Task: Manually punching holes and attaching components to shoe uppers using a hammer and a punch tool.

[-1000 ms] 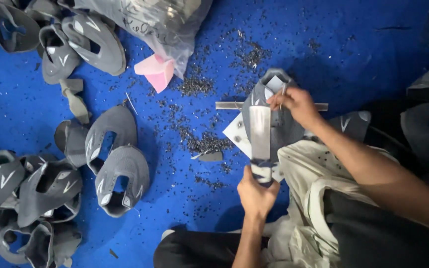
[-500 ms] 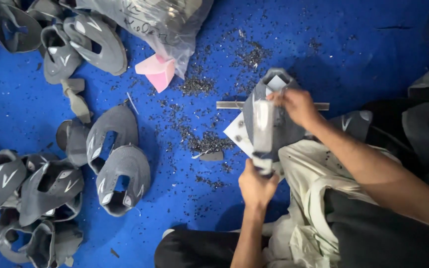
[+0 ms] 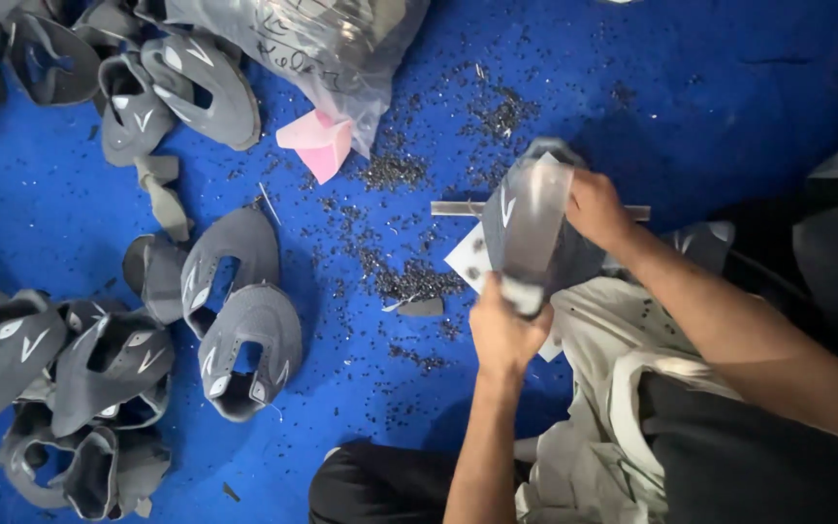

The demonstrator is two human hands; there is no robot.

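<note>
Both hands grip a grey fabric shoe upper [image 3: 533, 225] above the blue floor [image 3: 729, 97]; left hand [image 3: 504, 330] pinches its near end, right hand [image 3: 596, 206] its far edge; a loose pinch could drop it.

From my remote seat I make out one package: a large clear plastic bag with dark scribbled markings on its side [image 3: 312, 39], lying at the top edge of the blue floor covering [image 3: 729, 97], stuffed with grey pieces. A pink wedge-shaped block [image 3: 317, 144] touches its lower edge. I see no labels, signs or screens.
</note>
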